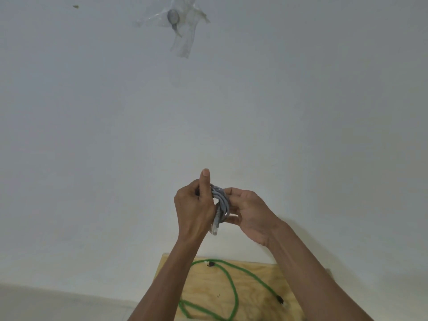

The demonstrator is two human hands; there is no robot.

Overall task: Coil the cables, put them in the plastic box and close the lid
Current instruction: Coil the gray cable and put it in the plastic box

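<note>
A grey cable point(221, 203) is wound into a small tight coil, held up in front of the white wall. My left hand point(196, 207) grips the coil from the left with the thumb pointing up. My right hand point(249, 213) holds its right side with the fingers curled around the loops. One clear plug end point(215, 228) hangs below the coil. A green cable point(231, 281) lies loose in wide loops on the wooden board point(259, 300) below my arms, with black plugs at its ends. No plastic box is in view.
A white wall fills most of the view. A small grey round fitting under clear tape point(173, 18) is stuck high on the wall. A pale floor strip point(58, 304) shows at the lower left.
</note>
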